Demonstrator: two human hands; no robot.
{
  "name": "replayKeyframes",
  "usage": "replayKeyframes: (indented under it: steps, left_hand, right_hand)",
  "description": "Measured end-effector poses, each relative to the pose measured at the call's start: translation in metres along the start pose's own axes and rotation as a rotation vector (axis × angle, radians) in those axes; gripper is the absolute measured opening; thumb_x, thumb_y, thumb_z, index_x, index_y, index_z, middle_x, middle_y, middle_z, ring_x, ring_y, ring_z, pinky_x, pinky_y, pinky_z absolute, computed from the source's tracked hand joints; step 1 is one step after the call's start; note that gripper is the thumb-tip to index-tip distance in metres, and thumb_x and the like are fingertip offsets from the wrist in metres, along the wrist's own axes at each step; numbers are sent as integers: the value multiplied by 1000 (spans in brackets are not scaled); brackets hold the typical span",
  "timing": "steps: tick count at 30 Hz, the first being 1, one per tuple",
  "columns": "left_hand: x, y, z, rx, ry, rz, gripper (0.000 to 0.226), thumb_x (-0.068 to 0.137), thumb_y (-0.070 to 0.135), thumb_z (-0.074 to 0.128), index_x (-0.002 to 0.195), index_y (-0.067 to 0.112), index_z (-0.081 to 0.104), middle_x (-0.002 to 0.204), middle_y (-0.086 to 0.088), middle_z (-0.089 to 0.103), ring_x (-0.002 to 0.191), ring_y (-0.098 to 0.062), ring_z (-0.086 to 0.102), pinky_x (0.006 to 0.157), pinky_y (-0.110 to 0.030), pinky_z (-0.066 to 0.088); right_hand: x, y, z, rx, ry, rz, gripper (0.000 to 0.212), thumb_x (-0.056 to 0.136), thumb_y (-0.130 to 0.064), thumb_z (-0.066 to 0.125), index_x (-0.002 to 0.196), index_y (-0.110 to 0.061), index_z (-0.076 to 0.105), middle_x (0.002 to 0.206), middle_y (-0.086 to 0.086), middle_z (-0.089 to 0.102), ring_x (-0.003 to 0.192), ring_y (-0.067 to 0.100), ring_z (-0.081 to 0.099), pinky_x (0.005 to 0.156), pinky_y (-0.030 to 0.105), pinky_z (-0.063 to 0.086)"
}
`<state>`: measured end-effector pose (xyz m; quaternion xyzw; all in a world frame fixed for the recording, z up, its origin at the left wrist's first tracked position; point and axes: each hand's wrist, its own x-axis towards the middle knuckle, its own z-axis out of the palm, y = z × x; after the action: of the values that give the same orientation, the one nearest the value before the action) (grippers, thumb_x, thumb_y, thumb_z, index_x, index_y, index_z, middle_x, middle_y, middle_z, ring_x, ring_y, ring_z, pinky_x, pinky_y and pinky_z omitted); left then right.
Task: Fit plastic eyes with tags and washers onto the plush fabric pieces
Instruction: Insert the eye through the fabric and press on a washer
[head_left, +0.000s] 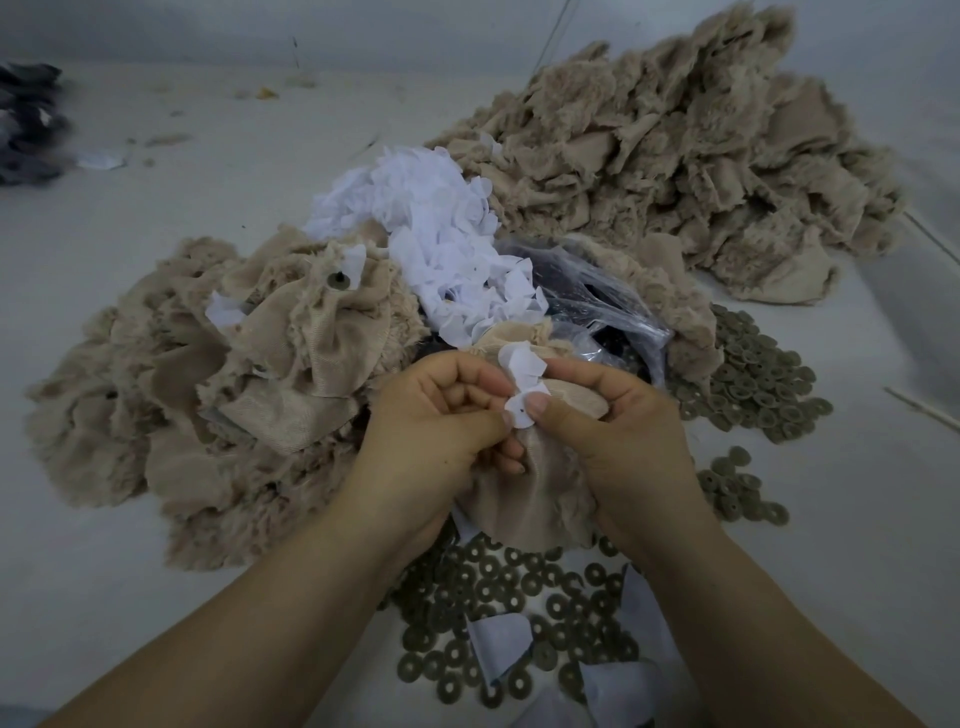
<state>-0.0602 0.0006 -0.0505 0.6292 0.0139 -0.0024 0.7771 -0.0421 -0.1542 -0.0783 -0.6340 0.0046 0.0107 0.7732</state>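
Two hands meet at the middle of the worktop (156, 519), both curled around one piece of tan plush fabric (519, 499). The left hand (436, 415) grips the fabric from its left side, fingers folded in toward the palm. The right hand (608, 421) holds it from the right, and its thumb presses a small white tag (524, 389) against the top of the fabric, just between the two hands. The tag stands roughly upright, its long axis running away from the person, with a small dark hole near its lower end. The fabric hangs down below the hands, smooth backing facing the camera, its lower edge reaching the washers (519, 597) scattered on the worktop in front of the person.

More washers (753, 379) lie to the right. A heap of white tags (441, 228) sits behind the hands, beside a clear plastic bag (587, 296) with dark contents. One pile of plush pieces (208, 389) lies to the left, a larger pile (675, 156) at the far right.
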Motion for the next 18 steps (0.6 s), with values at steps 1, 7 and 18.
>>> replayKeyframes:
  steps: [1,7,18]
  left_hand:
    - [0,0,1,-22,-1,-2,18,78,-14,65,82,4,66,72,-20,66,56,-27,62,54,-33,55]
    - [-1,-4,1,-70,17,-12,22,83,-18,59,83,3,65,73,-23,62,61,-30,62,56,-34,56]
    - [1,-3,1,80,26,62,11,80,-4,72,84,5,68,74,-20,69,58,-28,67,56,-34,58]
  right_hand:
    - [0,0,0,15,-8,7,25,81,-7,79,104,-17,77,101,4,78,96,21,74,79,35,61]
    - [0,-2,-1,-6,6,-16,23,80,-6,80,96,-22,77,96,1,78,92,18,75,73,28,60]
    - [-2,-5,0,-137,36,-97,25,79,-8,81,101,-19,77,98,-4,78,94,12,74,80,34,61]
